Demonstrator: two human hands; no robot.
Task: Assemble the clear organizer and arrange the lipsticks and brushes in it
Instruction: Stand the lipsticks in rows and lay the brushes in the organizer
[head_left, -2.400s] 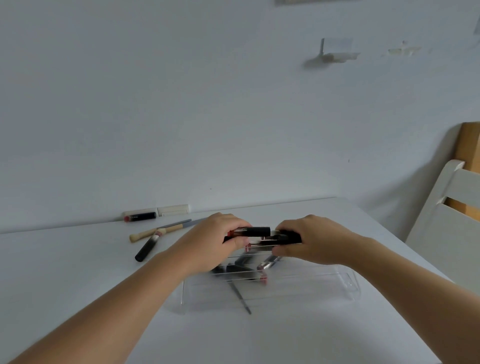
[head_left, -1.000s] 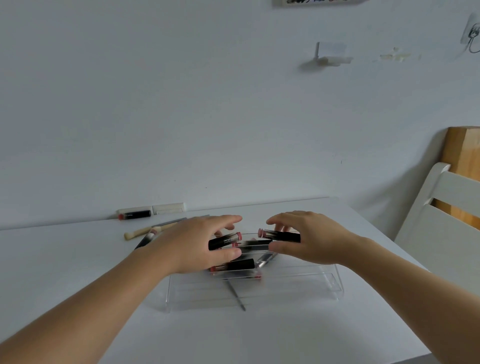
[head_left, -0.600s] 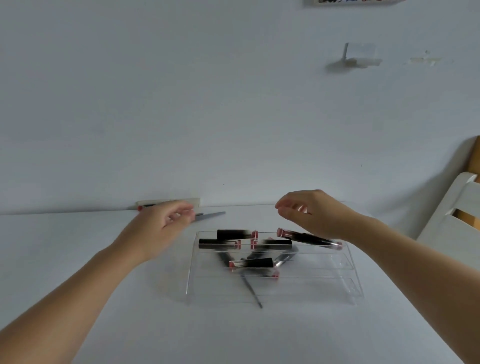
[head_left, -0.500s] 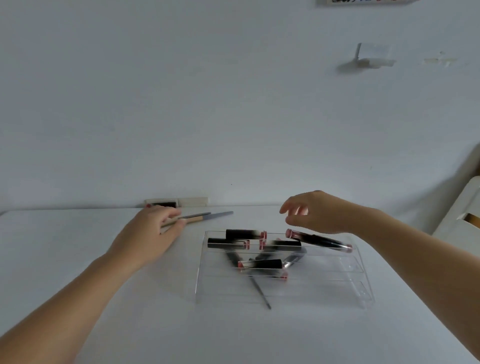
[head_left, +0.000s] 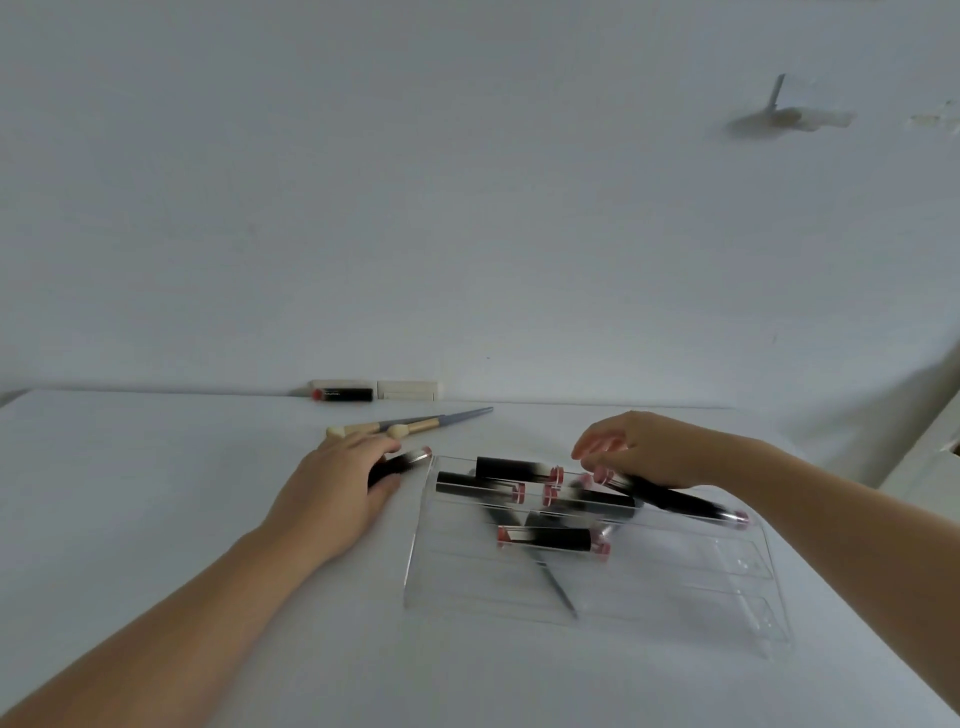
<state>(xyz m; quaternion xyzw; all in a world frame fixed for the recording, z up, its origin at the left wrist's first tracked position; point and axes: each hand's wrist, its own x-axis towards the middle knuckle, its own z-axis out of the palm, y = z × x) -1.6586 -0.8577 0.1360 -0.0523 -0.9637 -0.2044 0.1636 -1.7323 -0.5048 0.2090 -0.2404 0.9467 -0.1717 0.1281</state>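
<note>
The clear organizer (head_left: 675, 616) lies flat on the white table (head_left: 156, 493). Several black lipsticks with pink ends (head_left: 519, 467) lie crosswise in its far half, over a dark brush with a thin handle (head_left: 558, 590). My left hand (head_left: 332, 488) is just left of the organizer and grips a black lipstick (head_left: 402, 461) between thumb and fingers. My right hand (head_left: 660, 449) hovers over the organizer's far edge, fingers relaxed, fingertips at the pink end of a long black tube (head_left: 675, 501) that lies slanted there.
Two brushes with light handles (head_left: 415, 423) lie on the table beyond my left hand. Another lipstick (head_left: 343, 394) and a white box (head_left: 408, 389) sit against the wall. A white chair (head_left: 930, 457) stands at the right edge.
My left hand has left the organizer, reached left and taken hold of a lipstick on the table. My right hand has let go of the long tube and dropped back down over it.
</note>
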